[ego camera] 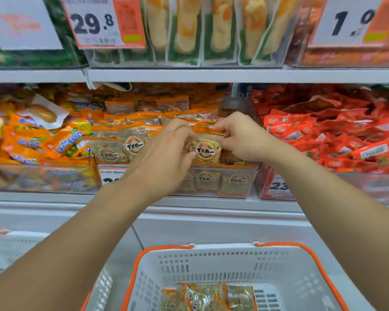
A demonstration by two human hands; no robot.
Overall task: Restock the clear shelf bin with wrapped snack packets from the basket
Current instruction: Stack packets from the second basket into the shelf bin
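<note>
Both hands hold one wrapped snack packet (206,149), clear with an orange top strip and a round label, just above the front of the clear shelf bin (236,185) in the middle of the shelf. My left hand (164,158) grips the packet's left side. My right hand (240,136) pinches its upper right edge. The bin holds several of the same packets, standing in rows. Below, the white basket (234,263) with orange handles has a few more packets (208,298) lying on its bottom.
A bin of orange-and-blue wrapped sweets (32,140) sits to the left and a bin of red packets (337,135) to the right. An upper shelf (189,75) with hanging price tags overhangs the bins. A white ledge (189,218) runs between shelf and basket.
</note>
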